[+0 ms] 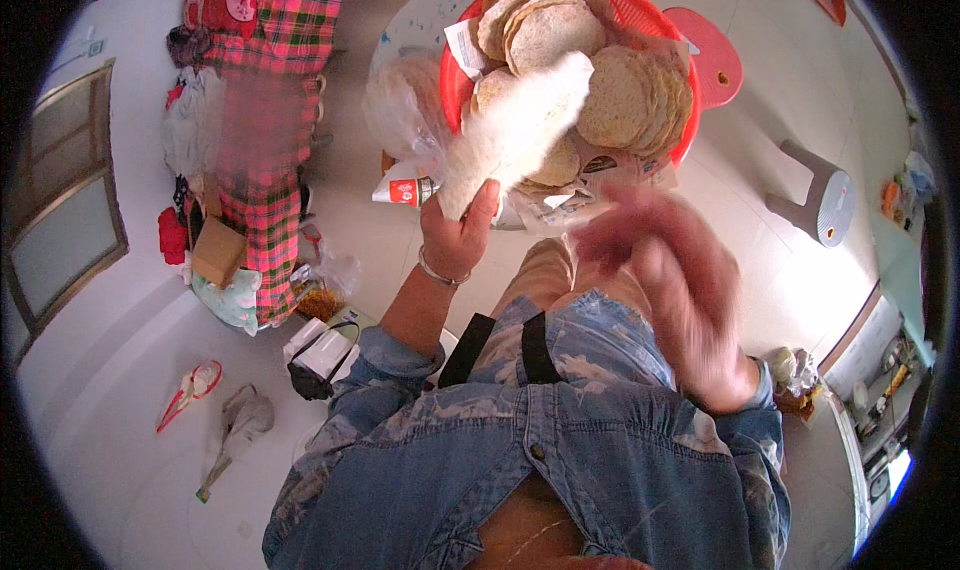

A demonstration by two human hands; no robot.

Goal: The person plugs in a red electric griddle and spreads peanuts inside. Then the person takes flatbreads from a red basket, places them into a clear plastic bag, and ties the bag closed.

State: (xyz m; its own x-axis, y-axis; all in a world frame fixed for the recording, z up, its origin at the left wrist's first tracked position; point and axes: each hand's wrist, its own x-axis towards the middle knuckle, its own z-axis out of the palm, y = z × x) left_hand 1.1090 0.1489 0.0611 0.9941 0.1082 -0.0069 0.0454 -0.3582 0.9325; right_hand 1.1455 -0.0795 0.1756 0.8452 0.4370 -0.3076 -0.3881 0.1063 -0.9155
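My left hand (454, 236) grips the near end of a long pale, fibrous pad (517, 131), with the thumb on top. The pad reaches up and to the right over a red plastic basket (688, 131). Inside the basket lie overlapping stacks of round, flat, beige pieces (559, 29), and another stack (634, 101) fans out on the right. Over the right knee, my right hand (637, 228) is heavily blurred. Its fingers cannot be made out, nor whether they hold anything.
Beside the basket sits a clear plastic bag (405, 112). A pink stool (709, 59) and a grey stool (825, 198) stand to the right. Plaid cloth (262, 195) with a cardboard box (219, 251) is on the left. A white container (322, 352) is near my left elbow.
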